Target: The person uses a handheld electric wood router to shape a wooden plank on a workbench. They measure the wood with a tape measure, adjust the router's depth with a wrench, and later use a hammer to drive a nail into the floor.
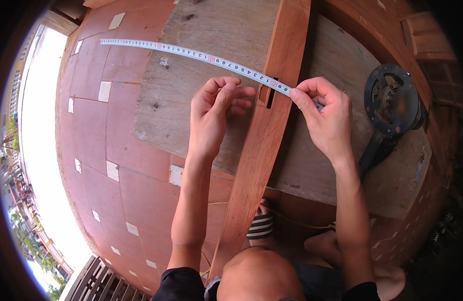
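My right hand (324,113) pinches a white steel tape measure (219,61) between thumb and fingers. A small part of the tape shows under those fingers; its case cannot be made out. The blade crosses over a long reddish wooden beam (264,135) and runs out to the far left, its end above the tiled floor. Just below the blade, my left hand (214,113) is loosely curled with its fingers apart, and nothing shows in it. Beside its fingertips, the beam has a cut recess (263,94) and a narrow black strip or slot (270,98).
A worn plywood sheet (201,105) lies under the beam. To the right stands a black wheel-shaped tool part (392,100). More reddish timber (362,25) is at the far right. Reddish floor tiles (136,110) with pale insets spread left. My bent knee (259,276) is near the beam's near end.
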A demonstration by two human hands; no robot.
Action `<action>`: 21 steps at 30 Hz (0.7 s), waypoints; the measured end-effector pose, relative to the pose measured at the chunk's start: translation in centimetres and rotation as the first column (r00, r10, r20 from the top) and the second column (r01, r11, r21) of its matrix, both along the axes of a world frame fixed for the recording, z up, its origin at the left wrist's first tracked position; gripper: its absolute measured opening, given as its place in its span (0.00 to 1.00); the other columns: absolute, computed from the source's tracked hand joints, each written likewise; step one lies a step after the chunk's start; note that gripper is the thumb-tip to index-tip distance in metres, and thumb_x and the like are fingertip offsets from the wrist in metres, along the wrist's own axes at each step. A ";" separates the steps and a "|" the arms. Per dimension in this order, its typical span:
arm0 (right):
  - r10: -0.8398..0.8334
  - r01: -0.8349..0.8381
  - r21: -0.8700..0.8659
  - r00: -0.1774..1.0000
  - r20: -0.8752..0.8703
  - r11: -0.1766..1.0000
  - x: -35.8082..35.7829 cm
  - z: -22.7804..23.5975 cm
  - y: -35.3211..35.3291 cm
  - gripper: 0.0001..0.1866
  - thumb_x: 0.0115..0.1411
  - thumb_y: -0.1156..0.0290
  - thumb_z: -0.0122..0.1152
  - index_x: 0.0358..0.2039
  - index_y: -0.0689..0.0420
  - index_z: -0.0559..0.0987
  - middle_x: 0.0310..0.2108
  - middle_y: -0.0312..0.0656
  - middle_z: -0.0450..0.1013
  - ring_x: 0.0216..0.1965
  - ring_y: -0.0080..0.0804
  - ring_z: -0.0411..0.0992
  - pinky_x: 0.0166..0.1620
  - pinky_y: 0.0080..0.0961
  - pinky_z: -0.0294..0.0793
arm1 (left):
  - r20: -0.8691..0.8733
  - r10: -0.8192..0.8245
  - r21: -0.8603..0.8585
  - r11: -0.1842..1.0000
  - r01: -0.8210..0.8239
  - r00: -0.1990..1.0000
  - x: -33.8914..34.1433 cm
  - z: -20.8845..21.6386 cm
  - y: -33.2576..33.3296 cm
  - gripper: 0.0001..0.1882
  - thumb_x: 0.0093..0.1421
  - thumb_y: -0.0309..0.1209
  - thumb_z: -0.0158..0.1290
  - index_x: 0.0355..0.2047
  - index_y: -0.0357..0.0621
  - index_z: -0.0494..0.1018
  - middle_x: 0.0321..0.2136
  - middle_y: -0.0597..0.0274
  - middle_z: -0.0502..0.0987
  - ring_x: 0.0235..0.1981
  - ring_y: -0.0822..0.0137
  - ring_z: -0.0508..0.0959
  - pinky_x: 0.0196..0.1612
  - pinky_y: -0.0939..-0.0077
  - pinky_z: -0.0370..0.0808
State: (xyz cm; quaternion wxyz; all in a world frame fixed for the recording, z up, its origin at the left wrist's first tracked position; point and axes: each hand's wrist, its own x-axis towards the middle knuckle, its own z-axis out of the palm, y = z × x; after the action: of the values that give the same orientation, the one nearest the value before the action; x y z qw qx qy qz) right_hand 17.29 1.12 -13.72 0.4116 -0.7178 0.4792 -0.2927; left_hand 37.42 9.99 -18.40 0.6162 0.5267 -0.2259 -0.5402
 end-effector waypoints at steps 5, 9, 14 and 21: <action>-0.069 0.062 0.050 0.989 0.134 0.997 -0.8 4.2 0.8 0.10 0.70 0.70 0.68 0.36 0.65 0.81 0.27 0.32 0.76 0.27 0.14 0.70 0.30 0.15 0.70 | 0.397 -0.072 -0.027 0.996 0.090 0.915 -1.8 0.6 1.2 0.21 0.73 0.37 0.56 0.58 0.33 0.78 0.39 0.58 0.86 0.35 0.75 0.81 0.40 0.76 0.78; -0.047 0.056 -0.048 0.983 0.180 0.997 -2.3 8.7 0.0 0.10 0.69 0.70 0.69 0.36 0.65 0.80 0.27 0.30 0.75 0.27 0.12 0.68 0.29 0.13 0.67 | 0.494 -0.137 0.117 0.989 0.091 0.859 -1.7 1.4 0.5 0.18 0.70 0.39 0.61 0.50 0.35 0.83 0.30 0.61 0.85 0.29 0.77 0.78 0.34 0.76 0.76; -0.052 0.059 -0.065 0.992 0.116 0.996 -4.8 11.1 -0.4 0.10 0.70 0.69 0.69 0.36 0.64 0.81 0.27 0.28 0.73 0.25 0.09 0.65 0.26 0.11 0.62 | 0.516 -0.273 0.340 0.935 0.098 0.812 -0.4 2.6 -2.7 0.18 0.63 0.39 0.66 0.27 0.34 0.83 0.20 0.64 0.80 0.24 0.76 0.77 0.30 0.75 0.74; -0.082 0.063 0.114 0.981 0.174 0.992 -5.1 6.4 1.1 0.11 0.70 0.69 0.68 0.36 0.65 0.81 0.25 0.28 0.73 0.25 0.10 0.65 0.26 0.13 0.63 | 0.355 -0.246 0.302 0.943 0.139 0.902 0.4 2.9 -1.6 0.15 0.69 0.37 0.60 0.33 0.34 0.81 0.28 0.60 0.83 0.28 0.72 0.81 0.35 0.77 0.78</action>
State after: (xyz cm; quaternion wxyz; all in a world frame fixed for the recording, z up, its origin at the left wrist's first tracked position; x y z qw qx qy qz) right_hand 12.20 2.27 -7.35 0.4800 -0.6476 0.4815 -0.3441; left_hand 37.81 8.36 -15.51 0.4250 0.6767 -0.3190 -0.5096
